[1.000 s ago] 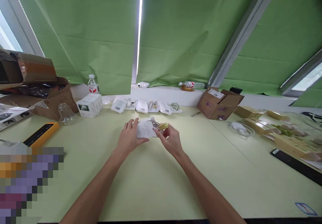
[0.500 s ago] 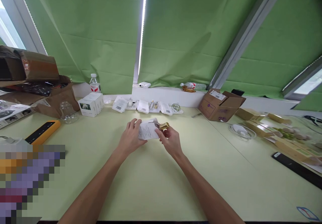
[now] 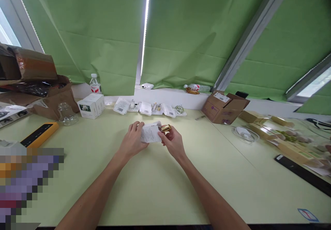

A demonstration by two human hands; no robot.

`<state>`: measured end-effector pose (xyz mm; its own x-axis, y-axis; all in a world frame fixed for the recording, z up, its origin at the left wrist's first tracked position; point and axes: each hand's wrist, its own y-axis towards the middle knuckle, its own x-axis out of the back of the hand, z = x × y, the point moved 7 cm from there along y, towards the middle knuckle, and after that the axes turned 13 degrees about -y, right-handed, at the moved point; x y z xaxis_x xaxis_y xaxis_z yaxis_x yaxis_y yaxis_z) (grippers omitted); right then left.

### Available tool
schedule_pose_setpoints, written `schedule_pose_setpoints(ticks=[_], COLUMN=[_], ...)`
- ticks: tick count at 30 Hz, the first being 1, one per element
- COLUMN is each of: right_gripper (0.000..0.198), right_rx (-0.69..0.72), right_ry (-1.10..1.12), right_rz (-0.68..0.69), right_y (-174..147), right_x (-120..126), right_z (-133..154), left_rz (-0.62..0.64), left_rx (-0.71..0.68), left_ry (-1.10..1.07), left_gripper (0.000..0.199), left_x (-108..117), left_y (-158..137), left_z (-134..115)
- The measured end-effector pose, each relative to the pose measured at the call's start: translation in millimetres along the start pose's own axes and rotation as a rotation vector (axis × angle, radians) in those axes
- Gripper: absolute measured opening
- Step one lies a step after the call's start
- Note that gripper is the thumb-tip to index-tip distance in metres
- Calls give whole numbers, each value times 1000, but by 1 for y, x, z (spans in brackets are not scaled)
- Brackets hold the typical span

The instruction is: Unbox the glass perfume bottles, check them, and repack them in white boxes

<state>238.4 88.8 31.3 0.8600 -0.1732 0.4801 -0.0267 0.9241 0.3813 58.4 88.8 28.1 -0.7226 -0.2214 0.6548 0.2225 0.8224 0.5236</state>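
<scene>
My left hand (image 3: 133, 138) is closed around a small white box (image 3: 150, 133) with fine grey print on its side, held above the table in front of me. At the box's open right end, the fingers of my right hand (image 3: 174, 142) pinch a small bottle with a shiny gold cap (image 3: 166, 128). The cap points outward, away from the box. How much of the bottle sits inside the box is hidden. My right thumb lies close to the box's edge.
Several opened white boxes (image 3: 146, 108) with small glass bottles line the back edge. To the left are white cartons (image 3: 90, 106), a clear glass jar (image 3: 67, 114) and an orange power strip (image 3: 42, 133). A cardboard box (image 3: 222, 107) and coiled white cable (image 3: 245, 133) lie to the right.
The camera view has shifted slightly, so everything sits a little further left. Both hands keep their grip on the white box and the gold-capped bottle, with hardly any movement between them.
</scene>
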Motion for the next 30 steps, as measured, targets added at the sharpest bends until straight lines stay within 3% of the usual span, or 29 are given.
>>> schedule_pose_setpoints(ticks=[21, 30], right_gripper=[34, 34], right_rx=[12, -33], right_ry=[31, 153], right_rz=[53, 104], right_y=[4, 4], right_x=[-4, -10], right_z=[-3, -2], left_rz=[6, 33], left_rx=[-27, -21], left_ry=[-19, -11], left_gripper=[64, 61], left_x=[0, -2], left_y=[0, -1], left_z=[-5, -8])
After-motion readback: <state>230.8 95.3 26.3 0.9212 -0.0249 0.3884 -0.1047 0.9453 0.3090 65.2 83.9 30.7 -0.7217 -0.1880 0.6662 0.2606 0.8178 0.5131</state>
